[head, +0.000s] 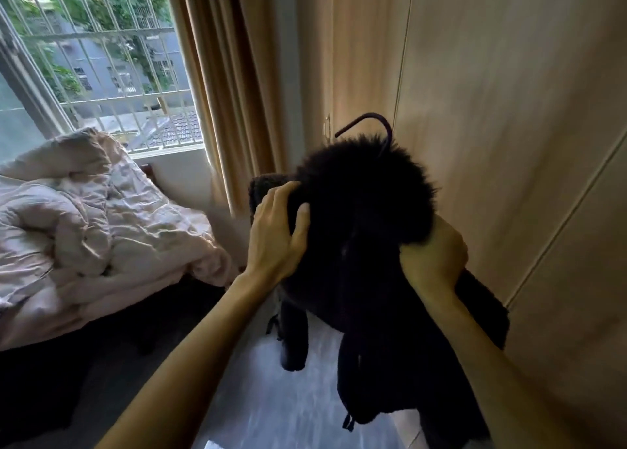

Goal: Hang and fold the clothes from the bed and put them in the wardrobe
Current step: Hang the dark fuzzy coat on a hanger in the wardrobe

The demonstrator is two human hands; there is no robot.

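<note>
A black coat with a fluffy fur collar hangs on a dark hanger, whose hook sticks up above the collar. My left hand grips the coat's left shoulder, thumb curled over the cloth. My right hand grips the right shoulder from below the fur. I hold the coat in the air in front of the closed wardrobe doors. The coat's sleeves and hem dangle toward the floor.
The bed with a crumpled pale duvet lies at the left. A barred window and beige curtain stand behind it. A wardrobe door handle shows beside the hook. Grey floor runs between bed and wardrobe.
</note>
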